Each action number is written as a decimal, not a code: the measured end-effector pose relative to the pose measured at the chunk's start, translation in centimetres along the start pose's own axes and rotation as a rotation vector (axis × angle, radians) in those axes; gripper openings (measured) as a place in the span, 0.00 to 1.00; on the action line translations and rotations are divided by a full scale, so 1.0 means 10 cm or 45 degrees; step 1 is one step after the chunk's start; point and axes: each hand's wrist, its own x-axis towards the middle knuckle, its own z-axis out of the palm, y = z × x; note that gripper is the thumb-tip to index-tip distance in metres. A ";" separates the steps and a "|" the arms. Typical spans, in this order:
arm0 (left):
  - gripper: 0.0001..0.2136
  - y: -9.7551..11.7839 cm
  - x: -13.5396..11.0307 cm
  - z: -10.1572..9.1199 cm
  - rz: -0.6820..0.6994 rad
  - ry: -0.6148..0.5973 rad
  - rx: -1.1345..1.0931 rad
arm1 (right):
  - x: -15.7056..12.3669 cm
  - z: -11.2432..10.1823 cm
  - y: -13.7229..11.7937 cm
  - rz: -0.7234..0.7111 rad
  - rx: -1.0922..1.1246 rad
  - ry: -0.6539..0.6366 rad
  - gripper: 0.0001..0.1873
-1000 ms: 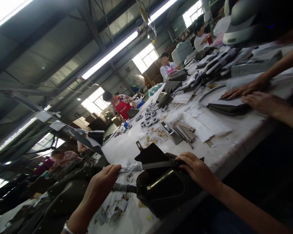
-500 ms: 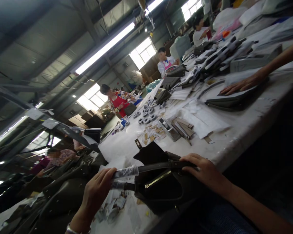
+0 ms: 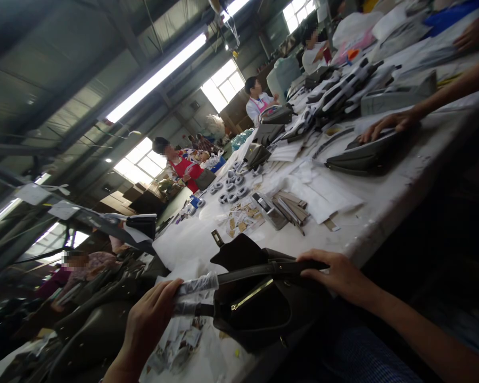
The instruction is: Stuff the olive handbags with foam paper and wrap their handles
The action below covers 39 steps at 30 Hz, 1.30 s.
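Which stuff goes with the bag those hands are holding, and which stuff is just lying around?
In use:
- dark bag
- its upper strap, partly in clear plastic
- left hand on the plastic; right hand by the strap's other end

Probably just lying about:
- grey-and-white rings
- flat strips
- white sheets

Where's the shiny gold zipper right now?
In the head view, the gold zipper is below the middle, on the dark bag, just under its upper strap and between the left hand and right hand.
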 end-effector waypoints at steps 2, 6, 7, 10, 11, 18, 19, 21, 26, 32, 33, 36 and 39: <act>0.11 0.00 0.01 0.00 -0.020 0.004 -0.021 | 0.01 0.00 0.01 0.008 0.004 0.000 0.14; 0.11 -0.01 -0.01 0.01 -0.075 0.016 -0.123 | 0.02 0.00 0.02 0.006 0.011 0.001 0.15; 0.11 -0.01 -0.01 0.02 -0.105 0.015 -0.160 | 0.02 0.00 0.01 0.003 0.009 0.002 0.15; 0.11 -0.01 -0.03 0.06 -0.251 -0.008 -0.307 | 0.01 0.01 -0.01 0.009 -0.011 0.038 0.15; 0.11 0.00 -0.03 0.08 -0.317 -0.015 -0.367 | 0.01 0.01 -0.02 0.014 -0.020 0.058 0.15; 0.14 0.08 -0.04 0.15 -0.659 -0.030 -0.694 | -0.01 0.06 0.05 0.006 -0.092 0.117 0.17; 0.14 0.09 -0.04 0.16 -0.687 -0.029 -0.717 | -0.02 0.07 0.06 -0.002 -0.111 0.116 0.17; 0.14 0.13 -0.04 0.16 -0.722 -0.009 -0.756 | -0.02 0.08 0.08 -0.028 -0.165 0.140 0.17; 0.14 0.21 0.01 0.16 -0.755 0.044 -0.807 | 0.01 0.17 -0.06 -0.219 -0.296 0.306 0.15; 0.16 0.28 0.07 0.19 -0.858 0.115 -0.911 | 0.18 0.22 -0.24 -0.241 -0.221 0.411 0.16; 0.16 0.29 0.08 0.20 -0.890 0.127 -0.925 | 0.20 0.20 -0.20 -0.178 -0.191 0.457 0.16; 0.18 0.32 0.12 0.23 -1.013 0.187 -0.961 | 0.20 0.11 0.01 0.028 -0.123 0.509 0.18; 0.19 0.34 0.17 0.26 -1.113 0.246 -1.028 | 0.09 0.03 0.24 0.153 -0.096 0.470 0.20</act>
